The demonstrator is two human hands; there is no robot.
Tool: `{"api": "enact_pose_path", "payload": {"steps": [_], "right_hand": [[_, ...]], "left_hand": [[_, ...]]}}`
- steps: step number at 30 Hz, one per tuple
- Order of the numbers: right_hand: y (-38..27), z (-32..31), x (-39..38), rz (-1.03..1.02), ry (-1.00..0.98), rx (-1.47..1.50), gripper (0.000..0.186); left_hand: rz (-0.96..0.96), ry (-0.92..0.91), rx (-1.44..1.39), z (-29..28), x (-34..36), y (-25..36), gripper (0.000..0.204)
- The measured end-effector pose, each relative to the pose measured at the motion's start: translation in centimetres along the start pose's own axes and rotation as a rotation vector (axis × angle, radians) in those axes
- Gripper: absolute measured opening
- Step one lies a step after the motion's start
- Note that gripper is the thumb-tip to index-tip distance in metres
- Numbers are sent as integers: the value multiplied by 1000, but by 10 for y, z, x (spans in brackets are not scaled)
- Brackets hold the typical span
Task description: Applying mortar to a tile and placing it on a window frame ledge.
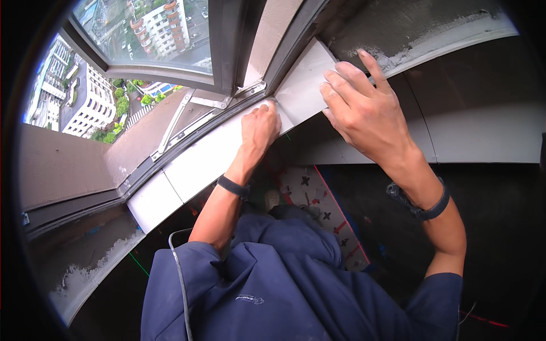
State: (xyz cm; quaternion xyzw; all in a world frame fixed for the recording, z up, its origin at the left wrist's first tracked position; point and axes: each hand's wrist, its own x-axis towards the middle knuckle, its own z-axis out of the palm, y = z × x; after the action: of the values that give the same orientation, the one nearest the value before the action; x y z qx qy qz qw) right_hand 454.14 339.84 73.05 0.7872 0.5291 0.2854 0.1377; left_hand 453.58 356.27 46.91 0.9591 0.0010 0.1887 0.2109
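My left hand (261,124) is closed, its fingers bent together against the white sill tile (213,148) close to the inside corner of the window. Whatever its fingertips may hold is hidden. Over the edge of a second white tile (307,77), on the side wall of the opening, my right hand (364,111) is raised with its fingers apart and half bent, the little finger pointing up. I cannot tell whether its fingertips touch that tile. The two tiles meet at the corner just right of my left hand.
The window sash (153,74) stands outward on a metal hinge arm (176,122), with buildings far below. Grey, rough mortar (94,273) covers the ledge at left. White wall panels (483,119) run along the right. A thin cable (177,267) hangs by my left side.
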Motion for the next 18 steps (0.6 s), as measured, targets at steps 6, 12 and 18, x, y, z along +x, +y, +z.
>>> {"api": "enact_pose_path", "payload": {"steps": [6,12,18], "right_hand": [[-14,-18,-26,127,-109,148,31],[-58,-43,-116,320,-214,341,41],[-163,-53,-263,665,-395,574,42]], "left_hand": [[30,-4,9,3,2,2,29],[29,-37,-29,-1,3,5,23],[85,-43,48,-17,1,2,32]]}}
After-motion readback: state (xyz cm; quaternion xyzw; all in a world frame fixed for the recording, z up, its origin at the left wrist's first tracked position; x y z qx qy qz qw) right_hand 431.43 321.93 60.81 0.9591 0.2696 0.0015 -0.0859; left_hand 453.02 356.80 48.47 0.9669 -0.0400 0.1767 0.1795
